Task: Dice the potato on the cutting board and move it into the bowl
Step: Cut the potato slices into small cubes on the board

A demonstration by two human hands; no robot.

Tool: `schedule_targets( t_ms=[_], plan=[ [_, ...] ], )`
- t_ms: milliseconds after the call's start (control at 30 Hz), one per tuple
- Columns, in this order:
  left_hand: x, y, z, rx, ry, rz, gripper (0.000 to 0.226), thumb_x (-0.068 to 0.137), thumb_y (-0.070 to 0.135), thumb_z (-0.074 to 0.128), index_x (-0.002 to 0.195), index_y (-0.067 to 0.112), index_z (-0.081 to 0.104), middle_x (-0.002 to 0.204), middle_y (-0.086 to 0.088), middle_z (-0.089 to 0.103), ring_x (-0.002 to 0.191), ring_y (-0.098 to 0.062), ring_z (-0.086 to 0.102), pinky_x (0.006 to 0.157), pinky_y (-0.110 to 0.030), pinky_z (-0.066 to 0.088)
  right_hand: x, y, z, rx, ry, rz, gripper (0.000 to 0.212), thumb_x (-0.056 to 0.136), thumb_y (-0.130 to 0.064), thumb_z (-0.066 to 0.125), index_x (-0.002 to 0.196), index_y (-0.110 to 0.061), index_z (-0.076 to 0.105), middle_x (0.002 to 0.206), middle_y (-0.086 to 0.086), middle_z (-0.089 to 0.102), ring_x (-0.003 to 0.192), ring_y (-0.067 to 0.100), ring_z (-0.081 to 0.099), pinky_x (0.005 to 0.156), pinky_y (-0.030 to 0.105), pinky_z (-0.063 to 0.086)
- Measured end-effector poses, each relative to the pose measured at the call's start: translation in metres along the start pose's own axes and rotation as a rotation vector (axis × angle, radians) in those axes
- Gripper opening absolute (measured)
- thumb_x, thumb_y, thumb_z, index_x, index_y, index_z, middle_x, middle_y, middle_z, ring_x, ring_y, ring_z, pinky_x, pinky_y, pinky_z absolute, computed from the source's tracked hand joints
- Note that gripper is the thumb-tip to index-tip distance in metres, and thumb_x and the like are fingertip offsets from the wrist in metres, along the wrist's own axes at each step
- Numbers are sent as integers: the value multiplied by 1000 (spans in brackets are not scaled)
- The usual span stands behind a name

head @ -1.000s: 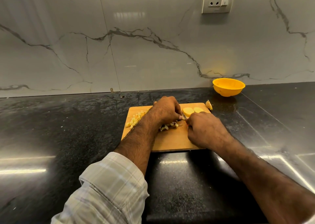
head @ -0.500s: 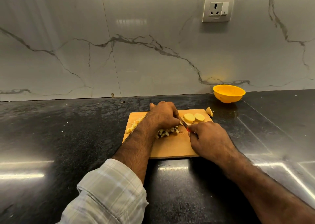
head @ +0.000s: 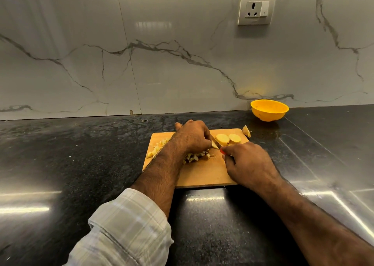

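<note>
1. Left hand (head: pixel 193 136) has its fingers curled down over diced potato (head: pixel 197 156) at the cutting board's (head: pixel 202 174) centre.
2. Right hand (head: pixel 250 163) has its fingers clenched round a red-handled knife (head: pixel 217 144).
3. Two potato slices (head: pixel 227 139) lie at the board's 1 o'clock.
4. The yellow bowl (head: pixel 269 110) sits on the tabletop (head: pixel 81 154), farther off at 1 o'clock.
</note>
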State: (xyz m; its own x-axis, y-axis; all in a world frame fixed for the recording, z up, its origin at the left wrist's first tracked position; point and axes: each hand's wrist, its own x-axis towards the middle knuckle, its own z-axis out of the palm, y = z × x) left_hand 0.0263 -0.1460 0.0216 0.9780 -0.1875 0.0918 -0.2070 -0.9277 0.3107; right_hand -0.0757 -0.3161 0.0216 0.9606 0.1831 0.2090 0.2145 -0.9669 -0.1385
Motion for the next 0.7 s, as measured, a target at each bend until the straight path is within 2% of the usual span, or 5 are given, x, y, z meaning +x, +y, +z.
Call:
schedule_targets(
  t_ms=[167,367,433,533,700],
  plan=[
    [0,1,0,27,-14,-9,10,94,37,73,100,31,78,111,13,70,121,-14,55,112,-57,26,1,-4,-7,-82,-97,54,35,106,-41,45,134,-30,64,124,-3,68,107,21,63,92,42,57],
    [2,9,8,152,65,2,35,92,65,64,90,31,73,102,10,70,123,-18,55,116,-67,22,4,-3,-12,-135,-106,95,39,106,-38,47,144,-31,55,129,3,65,111,24,62,92,44,57],
    [3,14,12,190,71,-21,45,87,76,61,89,32,70,108,8,70,128,-21,52,117,-71,20,3,-1,-14,-122,-98,107,40,106,-38,47,146,-31,53,130,3,64,112,24,62,93,44,56],
    [5,18,16,261,58,-58,65,78,88,59,104,30,71,125,3,68,136,-25,47,118,-75,15,2,0,-14,-107,-75,114,41,105,-38,48,144,-32,56,128,1,66,110,24,63,91,44,57],
    [7,21,16,239,26,-79,66,80,81,63,118,28,70,133,1,64,141,-29,42,117,-80,7,4,-1,-14,-96,-131,121,39,104,-39,50,141,-32,58,129,1,66,111,24,63,93,45,58]
  ],
)
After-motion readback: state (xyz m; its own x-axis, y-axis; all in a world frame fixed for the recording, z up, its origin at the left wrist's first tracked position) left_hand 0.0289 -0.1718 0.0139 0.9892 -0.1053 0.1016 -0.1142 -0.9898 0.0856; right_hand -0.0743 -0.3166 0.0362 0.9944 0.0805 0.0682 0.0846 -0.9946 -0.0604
